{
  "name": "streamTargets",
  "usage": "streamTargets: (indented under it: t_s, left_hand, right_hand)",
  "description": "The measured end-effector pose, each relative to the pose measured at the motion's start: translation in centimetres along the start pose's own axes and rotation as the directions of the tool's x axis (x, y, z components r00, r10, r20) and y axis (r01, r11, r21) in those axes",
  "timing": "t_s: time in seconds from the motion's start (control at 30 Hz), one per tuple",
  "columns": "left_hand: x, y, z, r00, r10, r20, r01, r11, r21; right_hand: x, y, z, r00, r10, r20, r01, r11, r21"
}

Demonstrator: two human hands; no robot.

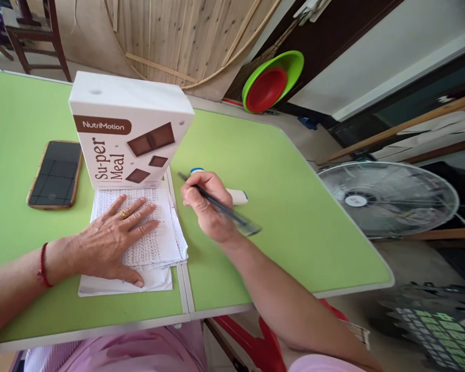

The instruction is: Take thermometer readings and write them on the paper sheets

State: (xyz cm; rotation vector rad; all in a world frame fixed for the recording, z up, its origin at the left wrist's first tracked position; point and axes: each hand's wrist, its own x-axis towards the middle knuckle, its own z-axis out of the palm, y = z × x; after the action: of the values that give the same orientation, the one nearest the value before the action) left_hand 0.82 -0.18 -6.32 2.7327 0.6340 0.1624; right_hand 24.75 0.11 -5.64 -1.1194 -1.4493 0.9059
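I saw the left hand [112, 240] lying flat, fingers spread, on the stack of papers [155, 248] near the box [127, 134]. The right hand [205, 204], just right of them, was closed around a pen [225, 209] over the green table [287, 206]

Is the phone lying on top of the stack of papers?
No, the phone lies on the bare green table, to the left of the papers that the left hand presses flat.

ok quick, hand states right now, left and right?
Left hand: open, flat, palm down on the stack of written papers.
Right hand: closed around a pen, held beside the papers.
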Motion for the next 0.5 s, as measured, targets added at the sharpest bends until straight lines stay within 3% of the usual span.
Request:
streamTargets:
  t_s: [0.2,0.5]
  left_hand:
    - [0.1,0.2,0.1,0.999,-0.033,0.039,0.032,0.999,0.027]
    - [0.1,0.2,0.3,0.998,-0.043,0.047,0.041,0.998,0.042]
  right_hand:
    - [-0.6,1.3,1.6,0.988,0.13,-0.081,-0.124,0.989,0.081]
    - [-0.5,1.6,2.5,0.978,0.172,-0.12,-0.179,0.983,-0.047]
